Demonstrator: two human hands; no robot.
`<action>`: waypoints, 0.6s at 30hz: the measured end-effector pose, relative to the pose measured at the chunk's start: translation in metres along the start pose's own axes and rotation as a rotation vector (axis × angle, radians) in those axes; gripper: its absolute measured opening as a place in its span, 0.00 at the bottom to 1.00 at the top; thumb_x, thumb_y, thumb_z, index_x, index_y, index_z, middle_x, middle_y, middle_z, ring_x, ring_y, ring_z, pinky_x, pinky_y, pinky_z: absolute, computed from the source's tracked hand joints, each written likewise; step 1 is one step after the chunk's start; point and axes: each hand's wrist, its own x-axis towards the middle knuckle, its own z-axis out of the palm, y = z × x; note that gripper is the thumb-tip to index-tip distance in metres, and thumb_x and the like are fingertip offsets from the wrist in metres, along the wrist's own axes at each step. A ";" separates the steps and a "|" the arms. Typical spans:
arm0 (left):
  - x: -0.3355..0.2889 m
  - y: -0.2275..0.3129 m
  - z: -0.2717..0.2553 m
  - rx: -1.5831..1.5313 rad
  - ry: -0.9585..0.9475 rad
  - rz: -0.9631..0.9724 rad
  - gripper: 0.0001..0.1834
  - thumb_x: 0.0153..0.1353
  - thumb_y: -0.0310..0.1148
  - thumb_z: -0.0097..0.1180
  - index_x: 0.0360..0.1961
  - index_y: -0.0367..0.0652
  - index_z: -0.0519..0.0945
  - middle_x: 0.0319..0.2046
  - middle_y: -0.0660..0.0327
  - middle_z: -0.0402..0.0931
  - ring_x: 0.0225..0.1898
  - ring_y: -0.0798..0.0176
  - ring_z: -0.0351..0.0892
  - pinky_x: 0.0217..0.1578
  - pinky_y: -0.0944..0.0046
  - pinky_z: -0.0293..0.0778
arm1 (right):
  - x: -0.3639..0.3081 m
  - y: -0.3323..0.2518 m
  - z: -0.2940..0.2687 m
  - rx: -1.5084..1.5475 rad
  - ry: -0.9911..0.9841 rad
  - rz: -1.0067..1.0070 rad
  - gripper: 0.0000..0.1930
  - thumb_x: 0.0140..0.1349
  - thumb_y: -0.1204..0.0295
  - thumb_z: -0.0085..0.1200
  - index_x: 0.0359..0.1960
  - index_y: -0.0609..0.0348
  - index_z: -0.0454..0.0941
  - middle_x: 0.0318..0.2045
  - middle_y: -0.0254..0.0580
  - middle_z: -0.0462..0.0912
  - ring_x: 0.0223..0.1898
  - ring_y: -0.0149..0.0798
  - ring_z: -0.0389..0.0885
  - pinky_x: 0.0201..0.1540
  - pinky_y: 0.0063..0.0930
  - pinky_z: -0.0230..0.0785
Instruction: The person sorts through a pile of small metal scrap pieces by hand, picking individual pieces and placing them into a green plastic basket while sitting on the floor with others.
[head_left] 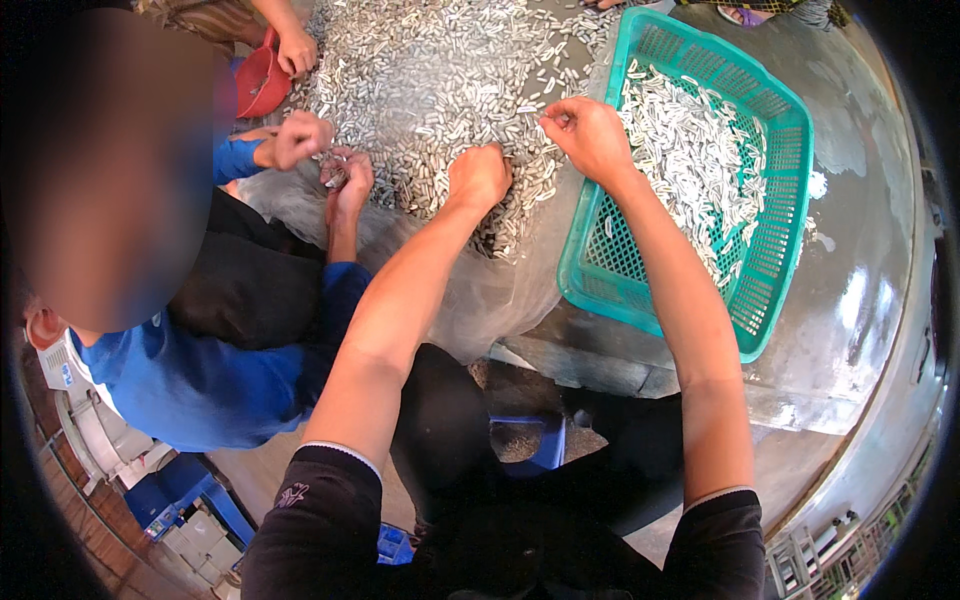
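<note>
A broad heap of small, oblong grey-white pieces (420, 95) is spread in front of me; their exact kind is too small to tell. My left hand (480, 178) is closed at the heap's near edge, knuckles up, and whatever its fingers hold is hidden. Farther right, my right hand (592, 138) is raised between the heap and a green plastic basket (785, 220). Its thumb and fingertips are pinched together, and anything between them is too small to name. Whiter oblong pieces (690, 150) lie inside the basket, mostly toward its far and right parts.
At my left sits a person in a blue sleeve (230, 390), whose hands (345, 180) work over the heap's left edge. Another person's hand (297, 52) is beside a red scoop-like container (262, 80) at the far left. Translucent sheeting (490, 300) lies under the heap's near side.
</note>
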 end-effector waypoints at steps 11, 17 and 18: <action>-0.017 -0.024 -0.050 -1.284 -0.385 -0.316 0.13 0.59 0.36 0.64 0.26 0.47 0.70 0.15 0.76 0.58 0.14 0.77 0.55 0.15 0.71 0.54 | -0.002 -0.012 -0.017 0.098 -0.067 0.152 0.16 0.55 0.59 0.63 0.36 0.59 0.84 0.27 0.48 0.84 0.30 0.42 0.84 0.37 0.34 0.75; -0.034 -0.040 -0.041 -1.140 -0.390 -0.309 0.14 0.59 0.34 0.63 0.25 0.42 0.70 0.15 0.71 0.62 0.13 0.75 0.58 0.14 0.70 0.55 | -0.024 -0.015 -0.030 0.092 -0.168 0.147 0.14 0.56 0.63 0.62 0.36 0.62 0.84 0.24 0.40 0.82 0.25 0.31 0.77 0.33 0.28 0.71; -0.034 -0.041 -0.045 -1.141 -0.389 -0.294 0.14 0.59 0.34 0.63 0.25 0.42 0.70 0.15 0.71 0.62 0.13 0.75 0.58 0.14 0.70 0.55 | -0.029 -0.019 -0.035 0.085 -0.156 0.144 0.14 0.56 0.63 0.62 0.36 0.62 0.84 0.24 0.40 0.82 0.25 0.31 0.77 0.33 0.28 0.71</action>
